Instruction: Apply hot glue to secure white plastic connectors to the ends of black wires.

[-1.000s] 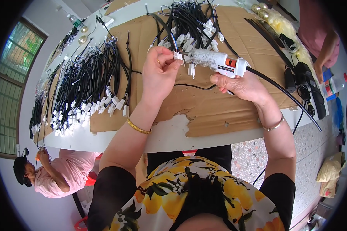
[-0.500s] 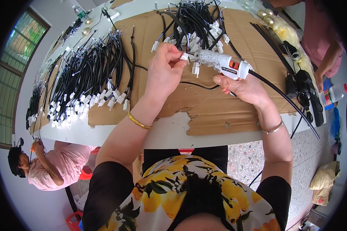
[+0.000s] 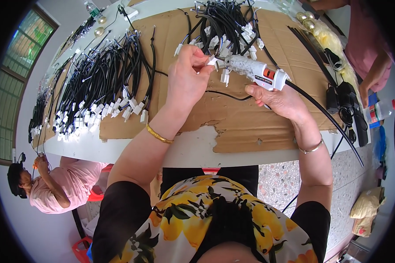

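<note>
Left hand (image 3: 185, 79) and right hand (image 3: 278, 98) have shifted slightly rightward since the earlier frame, taking the white connector (image 3: 212, 60) and the glue gun (image 3: 255, 72) with them (part of that is the view itself sliding). At the left, a broad row of black cables (image 3: 114, 72) lies with its white ends toward the near edge; whether these are finished or waiting, I cannot tell. Next along, the left hand pinches the white connector between thumb and fingers, above the cardboard (image 3: 245, 125) and close to a second cable heap (image 3: 226, 19). Work on this one piece looks under way: the gun's nozzle is right by it, though contact and any fresh glue are too small to make out. How many in that heap are left to do does not show either. Further right, the right hand is closed around the gun's handle, its trigger finger mostly hidden. Compared with a second ago, the connector seems a touch more tipped, while at the far right more of a co-worker's arm (image 3: 375, 79) shows.
</note>
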A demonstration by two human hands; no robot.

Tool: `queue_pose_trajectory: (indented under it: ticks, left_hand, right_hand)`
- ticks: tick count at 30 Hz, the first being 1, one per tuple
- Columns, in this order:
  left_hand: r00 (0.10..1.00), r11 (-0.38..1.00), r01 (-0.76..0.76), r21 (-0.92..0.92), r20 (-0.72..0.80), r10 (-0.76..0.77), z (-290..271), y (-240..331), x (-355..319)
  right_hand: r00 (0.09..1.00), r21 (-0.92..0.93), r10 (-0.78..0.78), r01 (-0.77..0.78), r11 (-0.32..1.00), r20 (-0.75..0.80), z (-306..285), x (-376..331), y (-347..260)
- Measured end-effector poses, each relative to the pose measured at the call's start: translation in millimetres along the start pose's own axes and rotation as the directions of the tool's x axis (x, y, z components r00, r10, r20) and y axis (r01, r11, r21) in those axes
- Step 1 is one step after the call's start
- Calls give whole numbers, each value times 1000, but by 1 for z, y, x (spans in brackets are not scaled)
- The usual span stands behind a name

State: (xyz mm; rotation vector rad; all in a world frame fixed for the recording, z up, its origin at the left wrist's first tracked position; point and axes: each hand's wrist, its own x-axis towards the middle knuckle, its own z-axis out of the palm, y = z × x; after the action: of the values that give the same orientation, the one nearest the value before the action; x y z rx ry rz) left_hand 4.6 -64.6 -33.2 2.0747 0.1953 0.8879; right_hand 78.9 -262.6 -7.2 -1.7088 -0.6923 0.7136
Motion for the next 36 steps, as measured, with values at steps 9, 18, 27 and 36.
queue_pose_trajectory:
  ticks: [9, 18, 27, 36]
  left_hand:
    - [998, 999, -20, -30, -60, 18, 1, -2, 1]
    - [992, 993, -94, 72, -75, 100, 1, 0, 1]
    - [975, 961, -198, 192, -61, 213, -2, 6, 1]
    - [933, 858, -324, 399, -15, 359, -1, 6, 1]
  right_hand:
    - [1000, -8, 9, -9, 1000, 10, -2, 0, 1]
    - [999, -38, 36, -35, 999, 31, -2, -2, -2]
    - [1000, -57, -2, 1, 998, -16, 0, 0, -1]
    - [1000, -58, 3, -4, 998, -12, 1, -2, -4]
